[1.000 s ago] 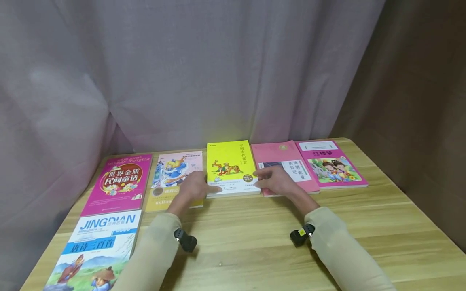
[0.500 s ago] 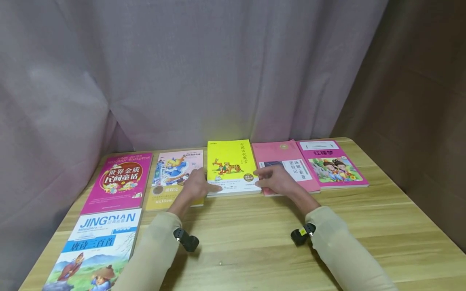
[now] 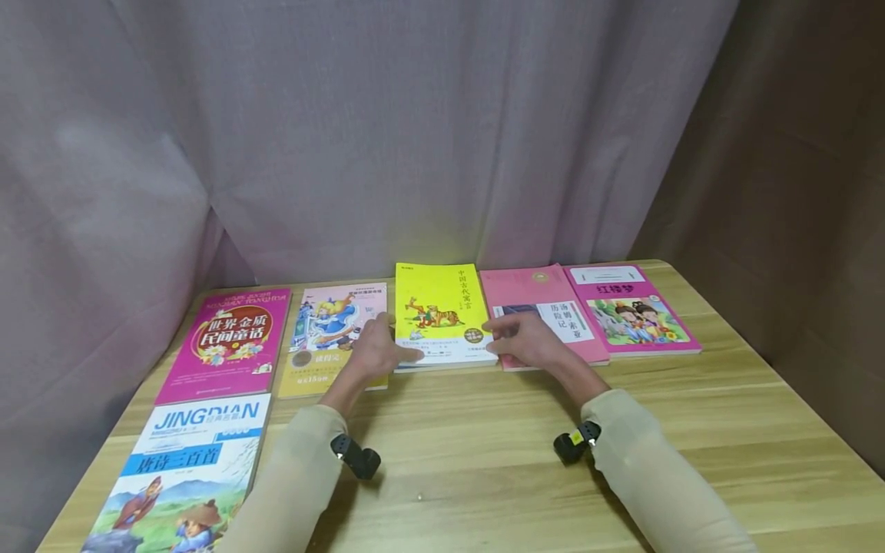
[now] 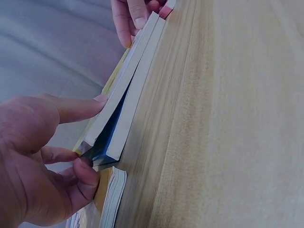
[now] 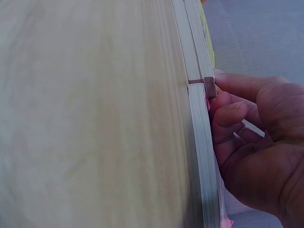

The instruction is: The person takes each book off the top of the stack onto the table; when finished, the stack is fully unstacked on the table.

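Note:
A yellow paperback book [image 3: 442, 307] with a tiger on its cover lies at the back middle. Its left side is tilted up off a blue-covered book [image 4: 124, 109] beneath, with a wedge-shaped gap between them in the left wrist view. My left hand [image 3: 376, 349] pinches the raised left edge, thumb on top and fingers curled below. At the opposite edge my right hand [image 3: 528, 342] pinches the near right corner, the thumb over the cover, the curled fingers beside and above the pink book [image 3: 588, 349].
Left of the yellow book lie an Alice-type picture book [image 3: 328, 319] and a magenta book [image 3: 228, 346], with a blue-white book [image 3: 183, 468] nearer. A magenta book with two cartoon figures [image 3: 632, 311] lies far right. Grey curtain [image 3: 415, 138] hangs behind the wooden table [image 3: 470, 468].
The yellow book's left edge has come up slightly, and a strip of blue now shows beneath it. Both hands keep their hold almost unmoved.

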The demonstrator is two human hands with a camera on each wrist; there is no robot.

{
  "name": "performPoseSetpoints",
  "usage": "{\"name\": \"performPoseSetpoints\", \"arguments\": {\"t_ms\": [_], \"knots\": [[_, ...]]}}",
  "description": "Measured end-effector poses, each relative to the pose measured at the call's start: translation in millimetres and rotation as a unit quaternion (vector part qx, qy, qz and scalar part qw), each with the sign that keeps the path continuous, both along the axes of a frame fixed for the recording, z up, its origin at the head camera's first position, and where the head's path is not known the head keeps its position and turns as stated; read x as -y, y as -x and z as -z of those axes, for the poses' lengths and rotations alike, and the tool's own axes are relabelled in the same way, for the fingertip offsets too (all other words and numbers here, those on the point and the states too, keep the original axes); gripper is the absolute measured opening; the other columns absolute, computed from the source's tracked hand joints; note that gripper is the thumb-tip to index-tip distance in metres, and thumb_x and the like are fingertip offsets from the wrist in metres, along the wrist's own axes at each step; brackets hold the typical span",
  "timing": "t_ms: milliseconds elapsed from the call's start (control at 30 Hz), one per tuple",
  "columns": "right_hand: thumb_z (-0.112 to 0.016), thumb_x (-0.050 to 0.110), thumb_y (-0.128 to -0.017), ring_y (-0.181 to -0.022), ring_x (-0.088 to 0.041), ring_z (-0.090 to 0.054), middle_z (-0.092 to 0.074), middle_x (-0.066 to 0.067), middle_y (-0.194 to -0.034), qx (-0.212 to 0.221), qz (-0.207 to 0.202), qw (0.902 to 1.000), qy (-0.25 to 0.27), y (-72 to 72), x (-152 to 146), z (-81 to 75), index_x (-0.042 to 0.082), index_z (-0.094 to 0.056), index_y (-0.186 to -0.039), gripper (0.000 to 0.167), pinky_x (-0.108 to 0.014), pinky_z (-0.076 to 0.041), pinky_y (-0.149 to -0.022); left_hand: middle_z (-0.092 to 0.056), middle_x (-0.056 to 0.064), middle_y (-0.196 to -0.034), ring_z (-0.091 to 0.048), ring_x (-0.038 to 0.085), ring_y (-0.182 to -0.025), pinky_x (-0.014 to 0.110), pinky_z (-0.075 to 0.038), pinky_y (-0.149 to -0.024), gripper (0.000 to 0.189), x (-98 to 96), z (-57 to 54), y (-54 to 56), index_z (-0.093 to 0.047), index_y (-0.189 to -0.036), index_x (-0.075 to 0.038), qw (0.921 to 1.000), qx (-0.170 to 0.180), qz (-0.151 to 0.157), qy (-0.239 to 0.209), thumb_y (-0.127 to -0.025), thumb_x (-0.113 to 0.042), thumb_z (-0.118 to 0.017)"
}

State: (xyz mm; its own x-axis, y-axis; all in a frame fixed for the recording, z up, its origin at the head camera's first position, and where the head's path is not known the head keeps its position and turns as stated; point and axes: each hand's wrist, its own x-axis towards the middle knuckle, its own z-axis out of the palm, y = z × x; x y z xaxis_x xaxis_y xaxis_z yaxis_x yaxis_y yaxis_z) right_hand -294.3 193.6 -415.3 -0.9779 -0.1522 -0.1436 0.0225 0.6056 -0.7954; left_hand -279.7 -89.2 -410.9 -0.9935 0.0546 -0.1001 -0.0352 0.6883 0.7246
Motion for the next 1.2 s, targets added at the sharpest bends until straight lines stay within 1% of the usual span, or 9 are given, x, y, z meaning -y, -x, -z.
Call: {"name": "performPoseSetpoints", "arguments": {"t_ms": [267,400,600,667,800,933,1000,1067,1200], "knots": [[-0.080,0.012,-0.093,-0.069,-0.013,-0.061,-0.064,-0.012,-0.115,0.004,0.002,0.9999,0.010,0.3,-0.9,1.0,0.009,-0.068,-0.141,0.050,-0.022,-0.055,-0.058,-0.062,0.017,-0.135,-0.061,0.033,-0.118,0.050,-0.053,-0.108,0.077,-1.6,-5.7,0.3,-0.045,-0.146,-0.005,0.9989,0.027,-0.017,-0.034,-0.085,-0.022,-0.090],[-0.080,0.012,-0.092,-0.068,-0.014,-0.061,-0.064,-0.011,-0.115,0.008,0.008,0.9999,0.007,-0.7,-0.8,-0.5,0.010,-0.068,-0.142,0.051,-0.022,-0.055,-0.058,-0.064,0.019,-0.137,-0.065,0.033,-0.114,0.048,-0.053,-0.106,0.081,-3.0,-9.1,1.2,-0.043,-0.148,-0.005,0.9971,0.037,-0.024,-0.062,-0.084,-0.017,-0.090],[-0.080,0.011,-0.093,-0.064,-0.012,-0.059,-0.065,-0.012,-0.115,-0.001,-0.002,1.0000,0.008,-0.8,0.0,-1.0,0.007,-0.068,-0.142,0.051,-0.021,-0.052,-0.055,-0.059,0.021,-0.147,-0.061,0.036,-0.129,0.054,-0.046,-0.118,0.101,-2.9,-8.5,1.9,-0.029,-0.167,-0.014,0.9934,0.031,-0.023,-0.108,-0.085,-0.011,-0.088],[-0.080,0.011,-0.093,-0.064,-0.013,-0.059,-0.065,-0.012,-0.115,0.005,-0.003,0.9999,0.013,-1.1,0.1,-0.6,0.008,-0.067,-0.142,0.051,-0.021,-0.051,-0.055,-0.058,0.021,-0.147,-0.061,0.035,-0.127,0.053,-0.046,-0.118,0.101,-1.1,-6.5,2.9,-0.028,-0.168,-0.018,0.9898,0.040,-0.019,-0.135,-0.086,-0.011,-0.087],[-0.080,0.011,-0.093,-0.063,-0.013,-0.060,-0.065,-0.011,-0.115,0.010,-0.004,0.9997,0.020,-2.7,0.0,0.6,0.007,-0.068,-0.142,0.050,-0.020,-0.051,-0.054,-0.056,0.020,-0.148,-0.061,0.033,-0.125,0.051,-0.045,-0.118,0.097,3.3,-1.1,4.4,-0.032,-0.167,-0.018,0.9805,0.063,-0.010,-0.186,-0.087,-0.012,-0.085],[-0.080,0.011,-0.093,-0.064,-0.013,-0.059,-0.064,-0.011,-0.115,0.011,-0.007,0.9997,0.021,-3.7,0.5,0.7,0.008,-0.068,-0.141,0.050,-0.020,-0.050,-0.055,-0.050,0.019,-0.157,-0.055,0.034,-0.134,0.052,-0.039,-0.124,0.098,6.0,3.7,5.2,-0.030,-0.168,-0.018,0.9768,0.074,-0.006,-0.201,-0.087,-0.013,-0.085],[-0.080,0.012,-0.093,-0.064,-0.013,-0.059,-0.064,-0.011,-0.116,0.013,-0.004,0.9998,0.018,-3.8,0.7,0.5,0.009,-0.068,-0.141,0.050,-0.020,-0.050,-0.055,-0.049,0.018,-0.159,-0.056,0.033,-0.134,0.051,-0.041,-0.122,0.099,6.4,5.0,5.4,-0.029,-0.168,-0.018,0.9754,0.074,-0.006,-0.208,-0.087,-0.012,-0.085],[-0.080,0.012,-0.093,-0.064,-0.013,-0.060,-0.065,-0.011,-0.116,0.012,-0.004,0.9998,0.017,-3.5,0.7,0.3,0.009,-0.068,-0.141,0.050,-0.020,-0.051,-0.055,-0.046,0.019,-0.161,-0.060,0.033,-0.132,0.050,-0.050,-0.116,0.099,6.3,6.5,5.4,-0.027,-0.169,-0.018,0.9678,0.079,-0.001,-0.239,-0.088,-0.007,-0.084],[-0.080,0.013,-0.092,-0.065,-0.014,-0.061,-0.066,-0.011,-0.117,0.011,-0.005,0.9998,0.016,-3.4,0.3,-0.2,0.009,-0.068,-0.142,0.051,-0.021,-0.051,-0.056,-0.039,0.022,-0.165,-0.067,0.035,-0.123,0.040,-0.065,-0.091,0.101,5.4,8.3,4.3,-0.024,-0.170,-0.019,0.9512,0.091,0.000,-0.295,-0.089,0.002,-0.080]]}}
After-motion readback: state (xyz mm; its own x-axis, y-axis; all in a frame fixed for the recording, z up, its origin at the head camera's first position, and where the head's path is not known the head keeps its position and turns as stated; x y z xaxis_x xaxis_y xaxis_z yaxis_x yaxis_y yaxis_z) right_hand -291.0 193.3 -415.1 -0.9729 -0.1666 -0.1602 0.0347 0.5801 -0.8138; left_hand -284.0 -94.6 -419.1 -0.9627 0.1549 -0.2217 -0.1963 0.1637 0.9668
